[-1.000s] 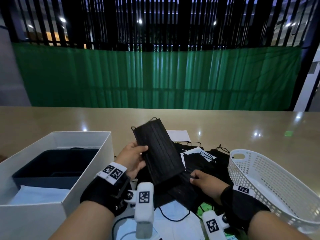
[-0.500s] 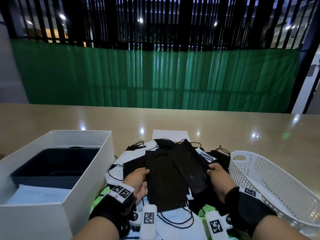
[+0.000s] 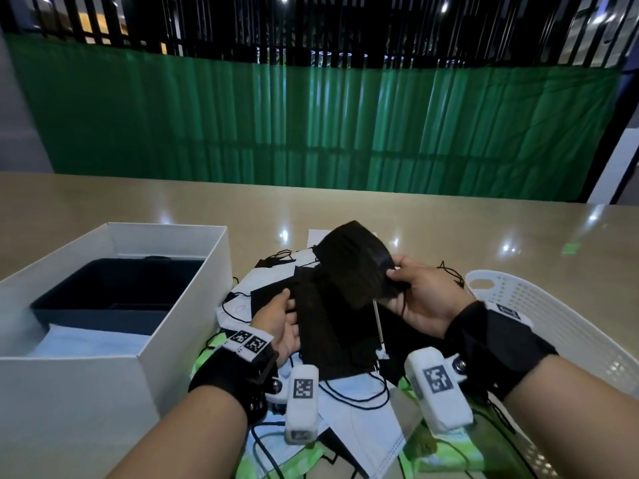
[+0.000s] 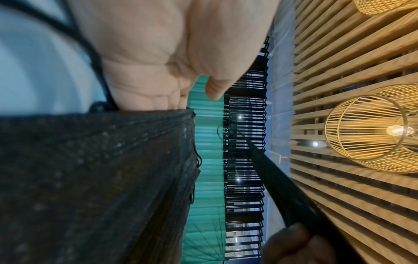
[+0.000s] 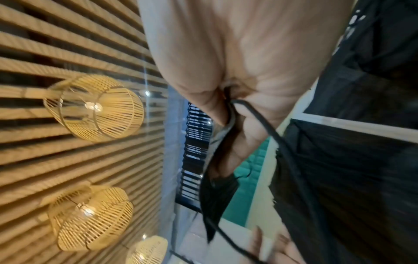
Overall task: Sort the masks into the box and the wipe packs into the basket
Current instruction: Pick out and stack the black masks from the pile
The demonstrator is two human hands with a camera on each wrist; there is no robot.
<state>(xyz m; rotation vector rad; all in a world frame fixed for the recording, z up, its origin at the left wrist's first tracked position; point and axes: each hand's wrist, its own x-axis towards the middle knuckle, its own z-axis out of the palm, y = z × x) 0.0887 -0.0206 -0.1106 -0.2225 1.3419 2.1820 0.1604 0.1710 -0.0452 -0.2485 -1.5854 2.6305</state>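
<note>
Nearest you, at the bottom of the head view, green wipe packs [image 3: 446, 451] lie under white masks [image 3: 363, 420] and loose ear loops; none has reached the basket.

Above them, at centre, your left hand [image 3: 276, 326] holds the left edge of a flat black mask [image 3: 321, 326], thumb on top and fingers beneath. Half a second ago both hands were pressed low on the heap; now your right hand [image 3: 420, 302] has lifted a second black mask [image 3: 356, 264] clear of the pile, pinching its right edge and ear loop between thumb and curled fingers, as the right wrist view confirms. A mask is thus separated and, by this reading, ready to travel to the box.

The white box [image 3: 173, 344] stands at left, its near wall just beside your left wrist and its top open. The white basket [image 3: 567, 326] stands at right, its rim close to your right wrist.

The lifted mask must cross the pile leftward and clear the box wall; trailing loops may snag. Beyond the pile, the table [image 3: 449, 229] offers open room toward the green curtain [image 3: 311, 126].
</note>
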